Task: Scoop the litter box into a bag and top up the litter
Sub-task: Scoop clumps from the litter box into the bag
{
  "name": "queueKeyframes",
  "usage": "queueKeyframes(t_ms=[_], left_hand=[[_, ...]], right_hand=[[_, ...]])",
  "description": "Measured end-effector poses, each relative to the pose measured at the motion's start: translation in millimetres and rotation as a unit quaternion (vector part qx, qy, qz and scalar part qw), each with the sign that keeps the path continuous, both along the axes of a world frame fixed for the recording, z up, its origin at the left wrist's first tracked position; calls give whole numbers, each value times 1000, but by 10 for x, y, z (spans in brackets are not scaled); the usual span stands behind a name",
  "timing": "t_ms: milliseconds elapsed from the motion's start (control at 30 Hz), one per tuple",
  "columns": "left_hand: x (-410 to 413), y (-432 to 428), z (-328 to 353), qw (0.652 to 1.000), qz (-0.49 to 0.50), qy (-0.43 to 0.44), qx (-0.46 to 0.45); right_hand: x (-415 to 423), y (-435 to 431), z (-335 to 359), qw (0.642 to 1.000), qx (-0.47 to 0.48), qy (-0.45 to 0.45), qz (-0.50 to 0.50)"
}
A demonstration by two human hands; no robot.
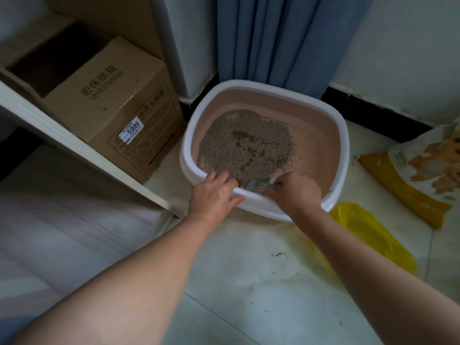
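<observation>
A white-rimmed litter box [343, 135] with a pink inside stands on the floor against the wall. Grey-brown litter [246, 143] with darker clumps lies in its left half. My left hand [214, 195] grips the box's near rim, fingers curled over the edge into the box. My right hand [296, 192] holds a grey slotted scoop [260, 186], whose head sits in the litter at the near edge. A yellow plastic bag [368, 230] lies flat on the floor to the right of my right forearm. A yellow and white litter sack [423, 170] lies at the far right.
A cardboard box [112, 108] stands left of the litter box, behind a white shelf board [74, 145]. Blue curtains [286, 38] hang behind the litter box. A few litter grains [278, 254] are scattered on the pale tiled floor.
</observation>
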State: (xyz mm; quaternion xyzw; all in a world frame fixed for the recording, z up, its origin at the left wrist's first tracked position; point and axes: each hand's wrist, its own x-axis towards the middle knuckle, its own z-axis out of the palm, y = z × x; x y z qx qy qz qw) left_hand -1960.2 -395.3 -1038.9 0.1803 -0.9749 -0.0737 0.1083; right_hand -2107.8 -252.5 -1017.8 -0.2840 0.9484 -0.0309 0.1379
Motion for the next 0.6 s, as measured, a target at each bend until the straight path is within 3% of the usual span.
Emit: queueKeyframes(t_ms=[200, 600], left_hand=[[-9, -6, -22, 1000, 9, -2, -4], [7, -7, -13, 1000, 8, -3, -5]], right_hand=[[194, -328, -3, 999, 2, 7, 31], [78, -232, -219, 993, -79, -62, -57]])
